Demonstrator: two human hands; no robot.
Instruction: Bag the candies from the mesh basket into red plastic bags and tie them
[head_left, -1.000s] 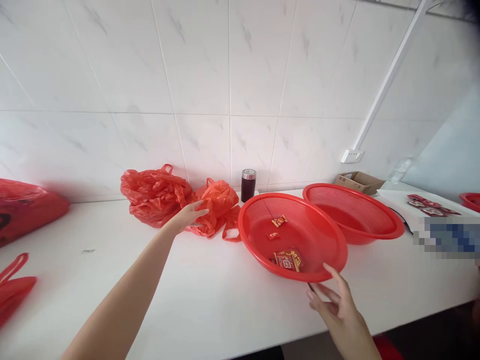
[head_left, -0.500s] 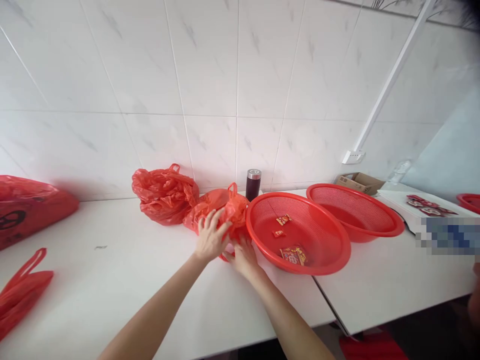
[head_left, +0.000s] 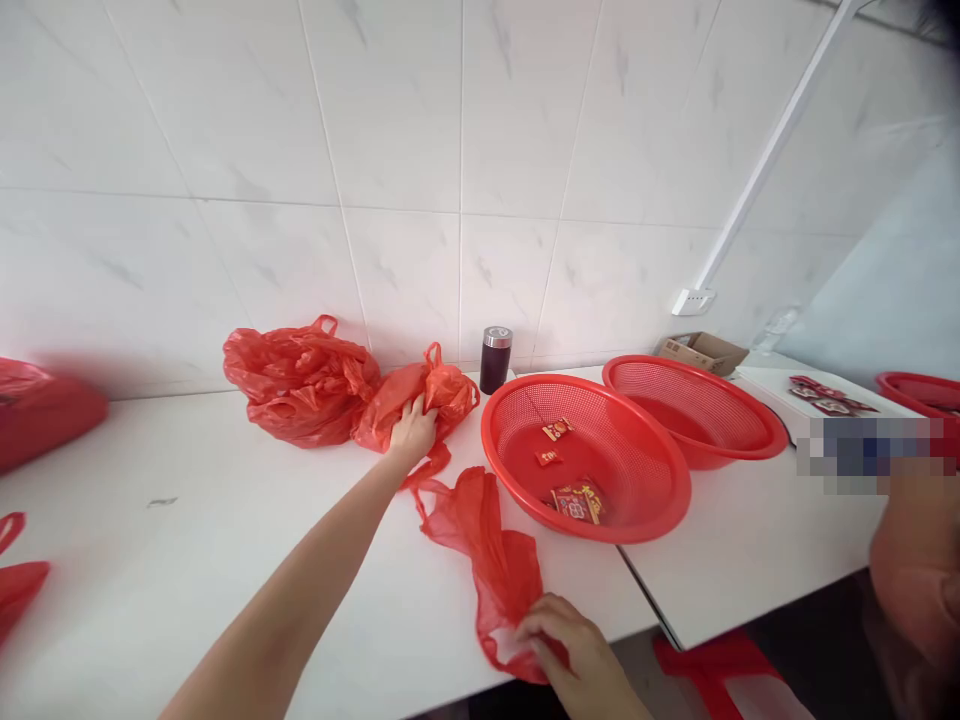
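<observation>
My left hand presses into a heap of red plastic bags by the wall, its fingers partly sunk in the folds. Nearer the table's front edge, my right hand pinches the end of a single red plastic bag, which lies stretched out across the white table toward the heap. To the right of that bag sits a red mesh basket with several small red and gold packets in it.
A dark tumbler stands behind the basket. Farther right are a second red basket, a cardboard box and packets on a white surface. A person's arm shows at the right edge. Red bags lie far left.
My right hand has moved toward the front edge, drawing one red bag out from the heap. My left hand stays at the heap. The view has shifted slightly.
</observation>
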